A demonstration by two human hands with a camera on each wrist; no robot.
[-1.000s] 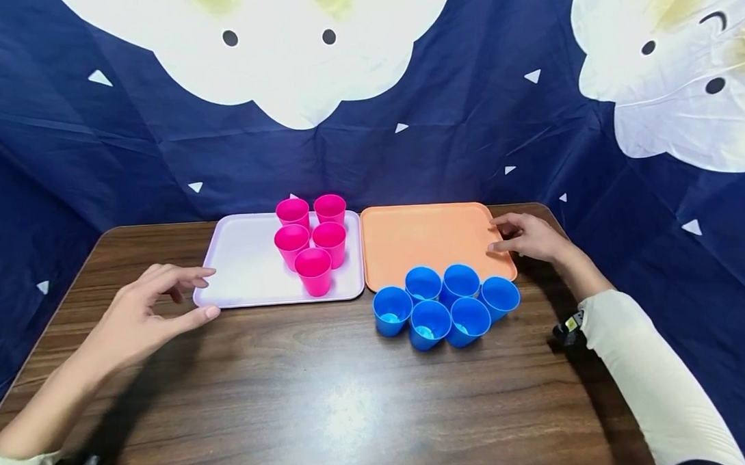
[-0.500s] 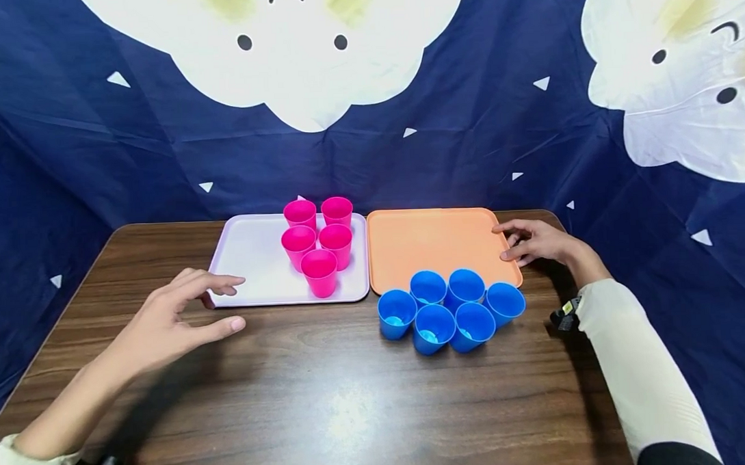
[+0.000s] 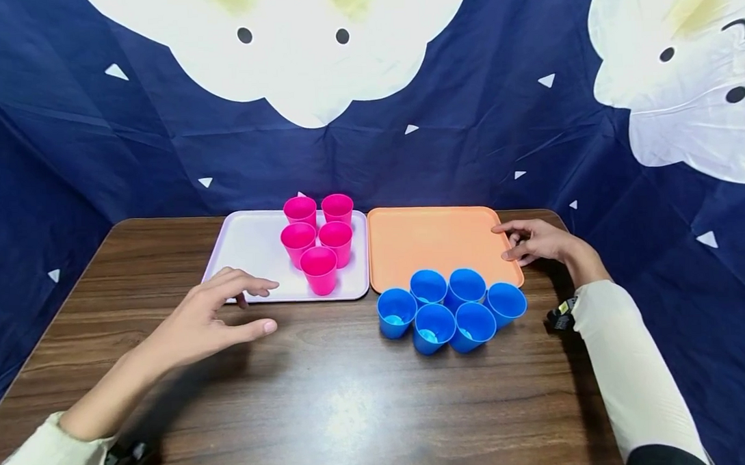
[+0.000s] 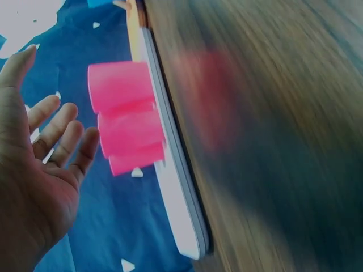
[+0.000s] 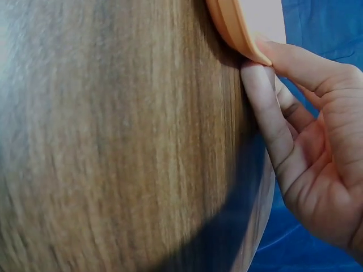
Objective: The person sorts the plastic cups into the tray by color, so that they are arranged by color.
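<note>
- Hovering over the desk (image 3: 354,411) on the left side, the left hand (image 3: 209,324) holds nothing; its fingers are apart from the thumb, with a wide gap between them.
- This hand is just left of the nearest pink cup, its fingertips above the near edge of the lavender tray (image 3: 243,240) and its thumb over the bare wood.
- The right hand (image 3: 542,244) is at the right edge of the orange tray (image 3: 434,237); the right wrist view shows its thumb and a fingertip clamped on the rim.
- The two trays lie side by side on the far part of the desk, lavender to the left and orange to the right; whether their edges touch, I cannot tell.
- Five pink cups (image 3: 320,274) stand upright on the right part of the lavender tray: two far, two in the middle, one near.
- Six blue cups (image 3: 434,331) are grouped at the near side of the orange tray, mouths up, hiding part of its near edge.
- Both arms wear pale sleeves (image 3: 636,367).
- Behind the desk hangs a dark blue cloth (image 3: 234,158) printed with white clouds (image 3: 308,64) and small white triangles.
</note>
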